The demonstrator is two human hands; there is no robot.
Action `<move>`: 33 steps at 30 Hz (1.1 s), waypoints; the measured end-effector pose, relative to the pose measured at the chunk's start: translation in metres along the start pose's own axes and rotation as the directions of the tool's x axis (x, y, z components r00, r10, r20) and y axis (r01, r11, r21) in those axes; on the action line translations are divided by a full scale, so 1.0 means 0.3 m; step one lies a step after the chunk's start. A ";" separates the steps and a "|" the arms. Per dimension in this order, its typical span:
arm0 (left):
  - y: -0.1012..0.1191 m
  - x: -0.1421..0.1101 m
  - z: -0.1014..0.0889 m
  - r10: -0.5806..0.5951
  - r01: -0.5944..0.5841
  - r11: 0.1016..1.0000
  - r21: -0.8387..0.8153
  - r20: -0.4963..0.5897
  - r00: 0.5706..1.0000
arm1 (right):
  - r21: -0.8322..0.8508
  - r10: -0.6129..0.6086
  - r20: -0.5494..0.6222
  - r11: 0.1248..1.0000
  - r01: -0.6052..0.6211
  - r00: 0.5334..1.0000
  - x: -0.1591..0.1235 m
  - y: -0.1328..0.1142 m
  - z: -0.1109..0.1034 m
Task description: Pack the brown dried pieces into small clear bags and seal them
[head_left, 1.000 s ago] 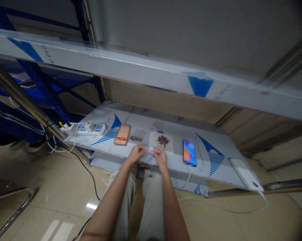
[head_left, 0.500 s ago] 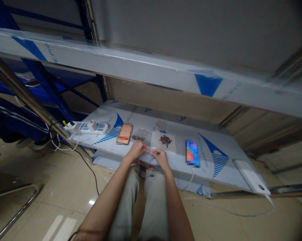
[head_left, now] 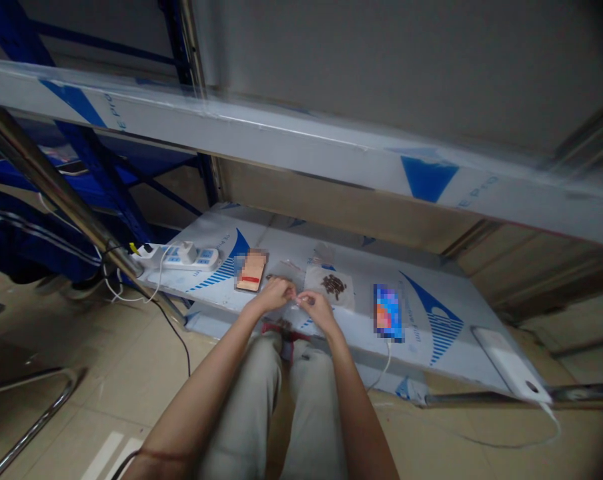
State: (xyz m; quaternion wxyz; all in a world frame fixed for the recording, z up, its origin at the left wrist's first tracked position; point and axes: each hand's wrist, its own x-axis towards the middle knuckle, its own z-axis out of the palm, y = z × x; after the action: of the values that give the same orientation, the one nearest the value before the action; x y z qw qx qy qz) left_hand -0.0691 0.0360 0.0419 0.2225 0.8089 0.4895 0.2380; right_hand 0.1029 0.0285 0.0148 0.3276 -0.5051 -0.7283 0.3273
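My left hand (head_left: 277,292) and my right hand (head_left: 315,305) meet over the front edge of the shelf, fingertips pinched close together. Between them they grip a small clear plastic bag (head_left: 284,323), which hangs below the fingers with a few dark bits low in it; its details are blurred. Just behind my left hand lies another clear bag (head_left: 290,269), partly hidden by that hand. Beyond my right hand, a pile of small brown pieces (head_left: 333,285) rests on a whitish square sheet or bag (head_left: 347,298).
On the film-covered shelf (head_left: 421,287) lie a tan phone-like item (head_left: 251,270) and a phone (head_left: 388,313) with a lit screen and cable. Power strips stand at the left (head_left: 194,259) and right (head_left: 512,365) ends. An upper shelf edge (head_left: 291,143) crosses in front.
The view has shifted slightly, moving the shelf a little right and down in the picture. My hands stay pinched together, and my left hand now covers more of the bag behind it.
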 end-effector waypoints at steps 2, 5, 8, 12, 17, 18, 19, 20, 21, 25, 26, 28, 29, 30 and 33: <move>-0.013 0.013 -0.020 0.017 -0.017 1.000 0.017 -0.018 1.000 | -0.001 -0.019 -0.020 1.000 0.019 1.000 0.040 -0.013 0.003; -0.026 0.033 -0.041 0.017 -0.014 1.000 0.021 -0.170 0.985 | 0.031 0.002 -0.080 1.000 0.000 0.997 0.127 -0.029 0.006; -0.032 0.048 -0.040 -0.016 0.028 0.999 0.021 -0.439 0.898 | 0.105 0.005 -0.027 0.994 -0.002 1.000 0.232 -0.034 0.019; -0.056 0.057 0.007 0.033 0.018 0.995 0.097 -0.499 0.866 | 0.125 -0.011 -0.022 0.992 0.014 1.000 0.348 -0.015 0.052; -0.153 0.065 0.116 0.049 0.014 0.979 0.201 -0.307 0.950 | -0.282 -0.011 -0.175 0.958 -0.039 0.984 0.410 0.033 0.036; -0.175 0.068 0.136 0.032 0.029 0.975 0.221 -0.267 0.963 | -0.373 -0.039 -0.237 0.926 -0.054 0.971 0.414 0.046 0.017; -0.195 0.071 0.153 0.012 0.046 0.969 0.244 -0.230 0.973 | -0.453 -0.069 -0.301 0.888 -0.079 0.951 0.416 0.061 -0.005; -0.212 0.075 0.166 -0.007 0.063 0.961 0.269 -0.205 0.979 | -0.520 -0.095 -0.357 0.847 -0.113 0.929 0.417 0.079 -0.029; -0.224 0.078 0.176 -0.020 0.076 0.952 0.295 -0.186 0.982 | -0.576 -0.109 -0.381 0.805 -0.144 0.918 0.417 0.098 -0.055; -0.228 0.090 0.189 -0.044 0.107 0.917 0.384 -0.170 0.984 | -0.732 -0.034 -0.233 0.664 -0.152 0.972 0.415 0.184 -0.136; -0.219 0.092 0.187 -0.050 0.122 0.909 0.398 -0.185 0.982 | -0.751 -0.011 -0.194 0.645 -0.142 0.981 0.415 0.201 -0.146; -0.191 0.090 0.177 -0.061 0.160 0.899 0.408 -0.245 0.968 | -0.769 0.013 -0.161 0.625 -0.134 0.987 0.414 0.222 -0.157; -0.173 0.088 0.169 -0.060 0.176 0.898 0.403 -0.284 0.957 | -0.768 0.015 -0.163 0.626 -0.137 0.986 0.414 0.226 -0.160; -0.153 0.085 0.161 -0.055 0.184 0.902 0.391 -0.319 0.946 | -0.761 0.013 -0.175 0.633 -0.144 0.984 0.414 0.224 -0.161; -0.087 0.078 0.134 -0.039 0.164 0.939 0.302 -0.381 0.924 | -0.686 -0.032 -0.303 0.701 -0.194 0.952 0.410 0.195 -0.165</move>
State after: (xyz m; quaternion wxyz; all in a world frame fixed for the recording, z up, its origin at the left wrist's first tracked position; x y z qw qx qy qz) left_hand -0.0532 0.0628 -0.0013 0.0007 0.7483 0.5970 0.2891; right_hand 0.1395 0.1687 0.0137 0.1973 -0.6663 -0.7179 -0.0416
